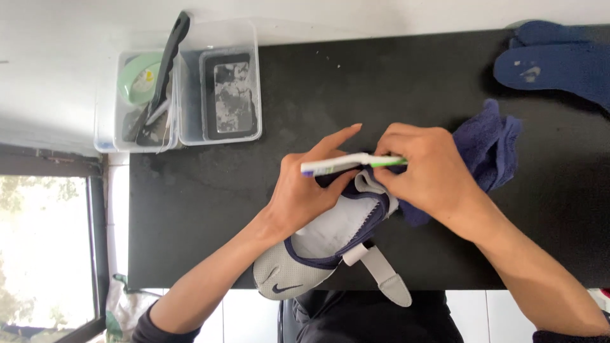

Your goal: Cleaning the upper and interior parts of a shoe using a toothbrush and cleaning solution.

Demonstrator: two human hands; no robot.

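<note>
From the head camera, the left hand (304,194) gripped a grey-and-navy shoe (330,244) lying at its five o'clock on the black table (203,197). The right hand (427,174) pinched a toothbrush (346,164) over the shoe opening; its bristles were hidden.

Shoe (318,244): grey perforated mesh heel, smooth white side, navy trim. Toothbrush (349,164): glossy white and green plastic. Cloth (489,149): fuzzy navy fleece. Mat (394,95): matt black, lightly speckled. Tubs (251,82): clear plastic, cloudy.
</note>
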